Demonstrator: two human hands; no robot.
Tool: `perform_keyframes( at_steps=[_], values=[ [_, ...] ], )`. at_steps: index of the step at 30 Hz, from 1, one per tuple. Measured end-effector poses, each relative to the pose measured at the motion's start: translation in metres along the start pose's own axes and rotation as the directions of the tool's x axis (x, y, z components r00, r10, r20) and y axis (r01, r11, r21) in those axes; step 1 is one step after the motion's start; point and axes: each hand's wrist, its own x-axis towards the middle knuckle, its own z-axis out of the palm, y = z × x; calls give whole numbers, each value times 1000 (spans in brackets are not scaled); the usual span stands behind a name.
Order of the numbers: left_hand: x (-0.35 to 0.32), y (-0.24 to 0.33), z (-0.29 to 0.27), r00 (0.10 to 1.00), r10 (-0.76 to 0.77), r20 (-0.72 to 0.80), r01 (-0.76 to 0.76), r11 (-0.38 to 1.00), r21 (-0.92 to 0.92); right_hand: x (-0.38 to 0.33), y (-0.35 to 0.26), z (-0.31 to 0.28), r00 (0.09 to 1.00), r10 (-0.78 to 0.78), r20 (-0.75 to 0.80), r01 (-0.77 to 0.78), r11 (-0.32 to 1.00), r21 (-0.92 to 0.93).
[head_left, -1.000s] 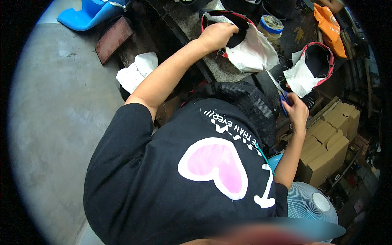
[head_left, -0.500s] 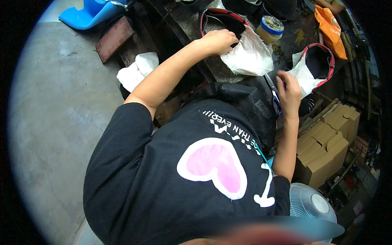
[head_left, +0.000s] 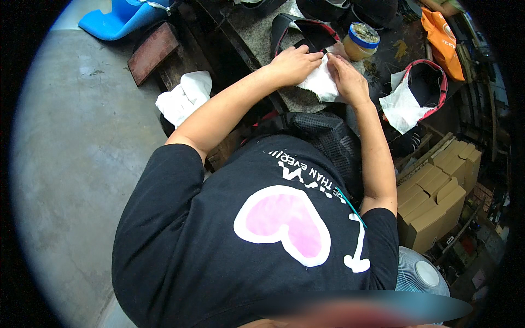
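Spreading across the lower half of the view is the person's black shirt with a pink heart shape, and beside it the grey concrete floor. Beyond the shoulders runs the dark, speckled desk, its near edge crossing just under the wrists. A stack of brown cardboard boxes stands to the right, below the desk, with a round fan near the lower rim. A blue plastic piece lies on the floor by the desk's far left corner, and a crumpled white rag sits lower down by the left elbow.

At the desk's near edge lies the white cloth piece, thin and pale with a frayed lower edge; its long axis runs from the near edge up toward the far side, tilted slightly right. Its top meets a black shoe part with red trim. The left hand rests on the cloth's left side and the right hand on its right, so the cloth shows between them. The fingers of both lie flat and pressed on the fabric, not clenched. A second black, red-trimmed part with white lining lies further right, and a small open jar stands just beyond the right hand
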Motion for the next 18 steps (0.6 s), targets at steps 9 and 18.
perform_keyframes(
  at_steps=[9,18],
  values=[
    [22,-4,-6,987,-117,106,139,965,-222,8,-1,-13,998,45,50,-56,971,232],
    [32,-20,11,964,-264,-14,248,922,-298,3,2,-4,990,-102,-94,109,992,68]
  ],
)
